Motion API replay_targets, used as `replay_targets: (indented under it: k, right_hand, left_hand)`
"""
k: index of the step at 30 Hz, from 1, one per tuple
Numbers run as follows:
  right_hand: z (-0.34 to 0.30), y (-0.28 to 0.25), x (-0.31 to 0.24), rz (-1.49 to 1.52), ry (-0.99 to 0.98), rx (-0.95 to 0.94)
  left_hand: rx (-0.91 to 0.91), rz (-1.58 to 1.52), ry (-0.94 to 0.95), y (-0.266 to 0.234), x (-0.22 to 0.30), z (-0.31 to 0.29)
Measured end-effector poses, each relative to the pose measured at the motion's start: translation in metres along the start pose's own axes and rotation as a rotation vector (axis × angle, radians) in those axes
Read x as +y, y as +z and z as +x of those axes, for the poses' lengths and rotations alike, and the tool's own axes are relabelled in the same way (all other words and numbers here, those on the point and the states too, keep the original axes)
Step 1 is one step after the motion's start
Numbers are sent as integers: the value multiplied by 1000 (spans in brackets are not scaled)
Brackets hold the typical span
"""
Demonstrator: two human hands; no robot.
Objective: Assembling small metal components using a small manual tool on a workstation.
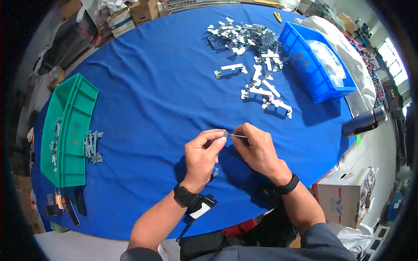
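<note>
In front of me, above the middle of the cloth, my left hand (pixel 203 153) is closed, thumb and forefinger pinching a small metal piece (pixel 225 134). What looks like part of a similar metal bracket (pixel 215 171) shows just below that hand; I cannot tell whether it is the same piece. My right hand (pixel 257 147) is closed around a thin metal rod (pixel 237 136), whose tip meets the pinched piece. The rod's other end is hidden in my fingers. Loose metal brackets (pixel 264 92) lie beyond my right hand, leading to a larger heap (pixel 244 37) of them.
A green bin (pixel 78 130) stands at the left with brackets inside; more brackets (pixel 93 147) lie against it. A blue crate (pixel 311 71) holding clear plastic bags is at the far right. A dark bottle (pixel 365 122) lies by the right edge of the blue cloth (pixel 148 87).
</note>
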State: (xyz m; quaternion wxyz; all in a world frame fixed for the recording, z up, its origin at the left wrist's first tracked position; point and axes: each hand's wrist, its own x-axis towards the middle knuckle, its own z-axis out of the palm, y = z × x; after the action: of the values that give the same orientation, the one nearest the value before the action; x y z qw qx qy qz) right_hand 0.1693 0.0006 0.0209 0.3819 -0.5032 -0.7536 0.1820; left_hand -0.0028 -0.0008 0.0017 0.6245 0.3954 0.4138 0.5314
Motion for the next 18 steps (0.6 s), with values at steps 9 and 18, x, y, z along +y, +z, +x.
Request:
replay_targets:
  k: [9,18]
  right_hand:
    - [0,-4,1,-72,37,0]
    - [1,-4,1,3,37,20]
  left_hand:
    - [1,31,48,0,-3,1]
    - [-12,-16,18,1,-2,2]
